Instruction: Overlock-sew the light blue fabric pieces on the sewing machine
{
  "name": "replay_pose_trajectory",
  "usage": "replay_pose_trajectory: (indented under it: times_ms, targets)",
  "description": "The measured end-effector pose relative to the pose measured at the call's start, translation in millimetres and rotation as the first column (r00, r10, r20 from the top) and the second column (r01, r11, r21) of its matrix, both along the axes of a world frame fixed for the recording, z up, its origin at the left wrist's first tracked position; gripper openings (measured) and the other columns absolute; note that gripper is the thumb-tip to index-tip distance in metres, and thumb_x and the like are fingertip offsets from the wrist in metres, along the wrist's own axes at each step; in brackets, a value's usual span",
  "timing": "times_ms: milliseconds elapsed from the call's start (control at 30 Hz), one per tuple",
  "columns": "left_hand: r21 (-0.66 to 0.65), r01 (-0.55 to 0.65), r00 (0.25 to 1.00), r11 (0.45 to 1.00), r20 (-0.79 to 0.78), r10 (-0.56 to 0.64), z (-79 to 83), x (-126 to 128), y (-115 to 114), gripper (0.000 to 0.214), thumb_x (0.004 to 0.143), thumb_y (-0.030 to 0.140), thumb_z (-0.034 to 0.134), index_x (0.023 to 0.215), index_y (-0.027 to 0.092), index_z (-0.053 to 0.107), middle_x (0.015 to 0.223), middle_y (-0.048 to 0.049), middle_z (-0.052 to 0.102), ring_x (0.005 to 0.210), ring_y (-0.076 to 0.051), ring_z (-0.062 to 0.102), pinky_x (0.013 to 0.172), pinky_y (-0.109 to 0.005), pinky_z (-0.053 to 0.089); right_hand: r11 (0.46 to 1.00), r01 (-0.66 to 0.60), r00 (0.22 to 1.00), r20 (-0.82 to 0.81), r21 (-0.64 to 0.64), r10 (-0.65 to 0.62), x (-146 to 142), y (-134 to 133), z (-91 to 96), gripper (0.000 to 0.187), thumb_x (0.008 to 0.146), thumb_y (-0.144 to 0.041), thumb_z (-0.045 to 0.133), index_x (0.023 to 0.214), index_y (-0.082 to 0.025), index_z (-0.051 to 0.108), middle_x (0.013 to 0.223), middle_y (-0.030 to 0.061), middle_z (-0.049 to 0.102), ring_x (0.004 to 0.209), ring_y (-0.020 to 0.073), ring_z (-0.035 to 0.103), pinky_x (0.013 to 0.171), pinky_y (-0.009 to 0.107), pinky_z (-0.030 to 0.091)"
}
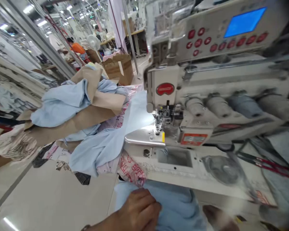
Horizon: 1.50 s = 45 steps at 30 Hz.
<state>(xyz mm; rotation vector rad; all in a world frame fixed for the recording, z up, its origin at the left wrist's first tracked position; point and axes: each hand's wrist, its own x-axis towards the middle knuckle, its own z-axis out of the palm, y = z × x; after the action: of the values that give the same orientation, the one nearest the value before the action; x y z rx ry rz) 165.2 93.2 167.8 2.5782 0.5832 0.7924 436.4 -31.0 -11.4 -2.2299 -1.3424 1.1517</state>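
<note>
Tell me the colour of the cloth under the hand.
The cloth is light blue; head view.

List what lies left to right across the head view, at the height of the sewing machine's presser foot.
patterned cloth scraps → brown kraft paper → light blue cloth → presser foot → grey cylinders on the machine

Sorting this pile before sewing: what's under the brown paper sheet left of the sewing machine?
Light blue fabric shows past the lower edge of the brown paper sheet, with pink printed fabric beside it. What lies directly under the sheet's middle is hidden.
</note>
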Motion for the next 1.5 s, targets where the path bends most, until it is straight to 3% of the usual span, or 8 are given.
replay_pose_trajectory:
  times_ms: [100, 200, 600, 933, 1100, 1300, 1400, 1500]
  targets:
    - [-0.143, -0.053, 0.994, 0.988, -0.097, 0.039, -37.4, 5.4, -32.8, 0.017, 0.086, 0.006, 0.042, 0.090, 0.018, 0.054, 0.064, -0.0048, 0.061, 0.057, -0.017, 0.053, 0.055, -0.028, 0.046, 0.997, -0.049, 0.997, 0.057, -0.065, 0.052, 2.3, 3.8, -27.9, 0.024, 0.088, -0.033, 0.055, 0.071, -0.024, 0.068, 0.077, 0.0045, 0.071, 0.080, 0.0214, 0.068, 0.077, 0.035, 0.052]
    - [-0.141, -0.083, 0.990, 0.987, -0.126, 0.065, -54.8, 12.2, -46.0, 0.017, 0.086, 0.007, 0.042, 0.085, 0.018, 0.055, 0.065, -0.0044, 0.060, 0.059, -0.017, 0.053, 0.058, -0.029, 0.046, 0.988, -0.104, 0.988, 0.105, -0.113, 0.116, -5.1, 8.5, -40.0, 0.014, 0.091, -0.029, 0.060, 0.087, -0.017, 0.066, 0.084, 0.0023, 0.069, 0.084, 0.0171, 0.065, 0.086, 0.039, 0.050]
    - [-0.327, -0.169, 0.955, 0.930, -0.288, 0.073, -79.1, 48.3, -43.1, 0.019, 0.089, 0.011, 0.043, 0.087, 0.017, 0.061, 0.083, -0.0072, 0.065, 0.079, -0.021, 0.059, 0.074, -0.034, 0.051, 0.980, -0.174, 0.979, -0.123, -0.093, 0.162, 7.8, -16.3, -55.4, 0.025, 0.094, -0.033, 0.059, 0.080, -0.013, 0.064, 0.079, -0.0010, 0.065, 0.076, 0.0146, 0.065, 0.072, 0.031, 0.054]
    - [-0.280, -0.185, 0.946, 0.942, -0.310, 0.094, -75.7, 46.6, -44.9, 0.020, 0.089, 0.010, 0.044, 0.090, 0.017, 0.062, 0.086, -0.0070, 0.065, 0.082, -0.022, 0.060, 0.077, -0.038, 0.052, 0.994, -0.112, 0.984, -0.143, -0.003, 0.110, 14.2, -18.5, -48.9, 0.023, 0.093, -0.034, 0.060, 0.082, -0.014, 0.063, 0.080, -0.0006, 0.065, 0.078, 0.0148, 0.064, 0.078, 0.035, 0.052]
    - [-0.272, -0.195, 0.953, 0.942, -0.279, 0.116, -80.8, 36.6, -47.6, 0.021, 0.090, 0.011, 0.042, 0.091, 0.017, 0.062, 0.086, -0.0075, 0.064, 0.082, -0.022, 0.060, 0.077, -0.038, 0.053, 0.998, 0.006, 0.990, -0.139, 0.057, 0.002, 22.2, -29.3, -28.4, 0.022, 0.093, -0.033, 0.057, 0.078, -0.016, 0.059, 0.071, -0.0022, 0.061, 0.071, 0.0142, 0.061, 0.075, 0.033, 0.049]
    - [-0.355, -0.185, 0.971, 0.916, -0.208, 0.115, -77.9, 50.2, -51.5, 0.021, 0.090, 0.012, 0.042, 0.092, 0.016, 0.062, 0.088, -0.0087, 0.064, 0.084, -0.022, 0.059, 0.078, -0.038, 0.053, 0.970, 0.156, 0.960, -0.261, 0.187, -0.104, 38.4, -46.1, 32.7, 0.029, 0.090, -0.043, 0.042, 0.088, -0.019, 0.058, 0.085, 0.0051, 0.066, 0.077, 0.0187, 0.061, 0.072, 0.030, 0.047]
    - [-0.448, -0.114, 0.989, 0.887, -0.132, 0.061, -73.3, 72.0, -42.4, 0.015, 0.091, 0.023, 0.050, 0.097, 0.017, 0.063, 0.100, -0.0099, 0.066, 0.097, -0.023, 0.060, 0.088, -0.038, 0.051, 0.964, 0.158, 0.934, -0.350, 0.213, -0.075, 27.4, -50.9, 69.1, 0.036, 0.090, -0.052, 0.043, 0.086, -0.020, 0.059, 0.081, 0.0025, 0.062, 0.076, 0.0177, 0.059, 0.071, 0.026, 0.047]
    - [-0.549, -0.009, 0.978, 0.836, -0.180, -0.107, -76.9, 94.4, -24.8, 0.027, 0.089, 0.037, 0.057, 0.108, 0.020, 0.062, 0.110, -0.0088, 0.066, 0.102, -0.023, 0.060, 0.091, -0.037, 0.050, 0.963, 0.084, 0.885, -0.463, 0.254, 0.045, 3.1, -53.4, 98.6, 0.032, 0.090, -0.047, 0.048, 0.075, -0.021, 0.057, 0.076, 0.0008, 0.057, 0.075, 0.0165, 0.056, 0.073, 0.024, 0.046]
